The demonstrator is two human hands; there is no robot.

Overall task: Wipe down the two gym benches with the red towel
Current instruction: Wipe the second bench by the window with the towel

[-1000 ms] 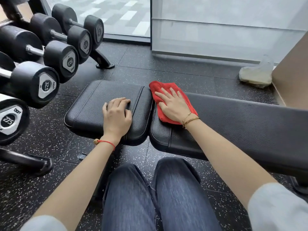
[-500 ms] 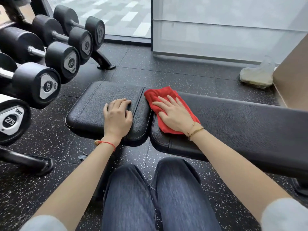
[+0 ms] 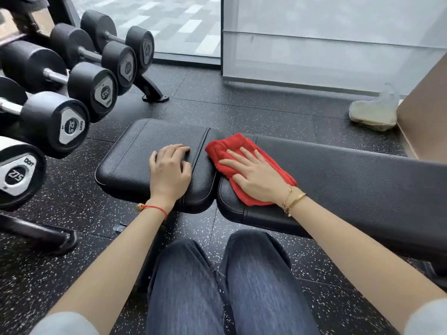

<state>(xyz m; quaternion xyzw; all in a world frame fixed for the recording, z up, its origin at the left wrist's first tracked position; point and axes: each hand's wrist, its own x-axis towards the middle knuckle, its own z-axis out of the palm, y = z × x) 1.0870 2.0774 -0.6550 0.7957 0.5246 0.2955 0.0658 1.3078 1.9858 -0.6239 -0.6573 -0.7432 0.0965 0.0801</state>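
Observation:
A black padded gym bench lies across the view in two parts: a short seat pad (image 3: 135,155) on the left and a long back pad (image 3: 350,180) on the right. The red towel (image 3: 225,147) lies crumpled on the left end of the long pad, at the gap between the pads. My right hand (image 3: 254,175) presses flat on the towel with straight, spread fingers. My left hand (image 3: 169,170) rests on the seat pad's right part, fingers loosely curled, holding nothing. Only this one bench is in view.
A rack of black dumbbells (image 3: 72,97) stands close on the left, its foot (image 3: 154,93) on the speckled rubber floor. A plastic bag (image 3: 375,110) lies by a brown cabinet (image 3: 425,112) at the right. A glass wall (image 3: 314,44) stands behind. My knees (image 3: 217,274) are under the bench edge.
My right hand has slid the towel leftward and a little nearer across the end of the long pad, toward the gap. My left hand has stayed on the seat pad.

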